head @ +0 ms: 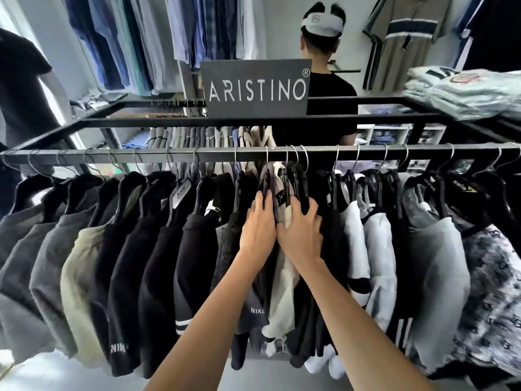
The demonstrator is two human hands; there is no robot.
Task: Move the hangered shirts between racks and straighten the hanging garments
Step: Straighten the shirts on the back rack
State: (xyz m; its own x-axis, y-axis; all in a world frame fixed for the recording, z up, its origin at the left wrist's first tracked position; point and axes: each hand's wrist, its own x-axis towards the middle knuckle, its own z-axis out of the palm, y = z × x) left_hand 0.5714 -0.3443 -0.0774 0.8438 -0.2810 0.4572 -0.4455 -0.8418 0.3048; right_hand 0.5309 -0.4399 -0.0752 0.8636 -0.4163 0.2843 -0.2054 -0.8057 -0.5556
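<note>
Hangered shirts (pixel 174 244) hang packed along black rail (pixel 197 153), mostly black/grey at left, white & patterned at right. Mid-rail, white shirt (pixel 282 266) sits squeezed btwn dark ones, hooks bunched.

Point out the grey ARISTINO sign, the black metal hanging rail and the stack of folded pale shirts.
Grey ARISTINO sign (pixel 257 88): head view, on its lettered face.
Black metal hanging rail (pixel 214 152): head view, on a bare stretch between hooks.
Stack of folded pale shirts (pixel 468 94): head view, on the top shirt.

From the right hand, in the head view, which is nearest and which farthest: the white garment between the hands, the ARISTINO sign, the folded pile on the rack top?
1. White garment: touching the right hand, at its left.
2. ARISTINO sign: above, behind the rail.
3. Folded pile: far upper right.
</note>
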